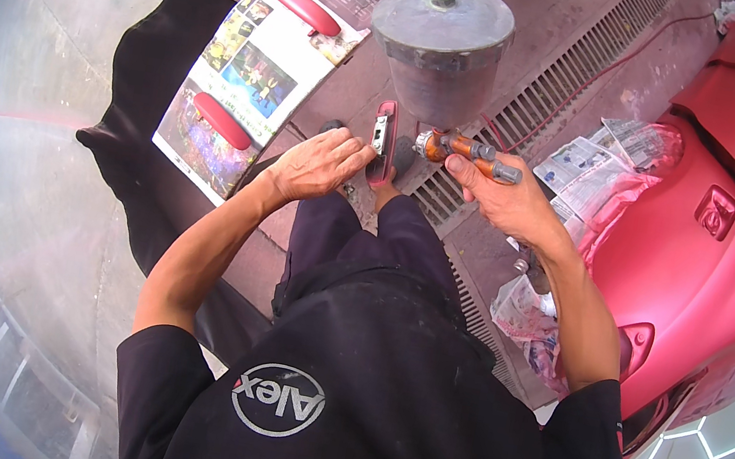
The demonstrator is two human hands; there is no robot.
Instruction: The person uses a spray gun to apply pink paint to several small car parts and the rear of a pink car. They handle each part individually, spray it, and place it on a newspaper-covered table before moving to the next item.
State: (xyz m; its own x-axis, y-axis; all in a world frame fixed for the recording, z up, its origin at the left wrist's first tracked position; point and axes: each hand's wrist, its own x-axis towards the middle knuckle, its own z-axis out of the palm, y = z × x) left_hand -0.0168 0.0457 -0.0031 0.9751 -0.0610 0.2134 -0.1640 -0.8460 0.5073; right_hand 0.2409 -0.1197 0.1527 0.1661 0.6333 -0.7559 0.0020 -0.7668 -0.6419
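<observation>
A slender red car door handle with a metal bracket (383, 141) is held nearly lengthwise before the legs, gripped at its bracket side by the left hand (315, 162). An orange-and-silver spray gun (439, 148) with a large grey plastic cup (438, 71) is grasped by the right hand (513, 200), its nozzle directed toward the handle, not touching. The step in hand is judged to be spray-coating; whether paint is being released cannot be told. For the next move, an even gap and a steady wrist seem to be required.
</observation>
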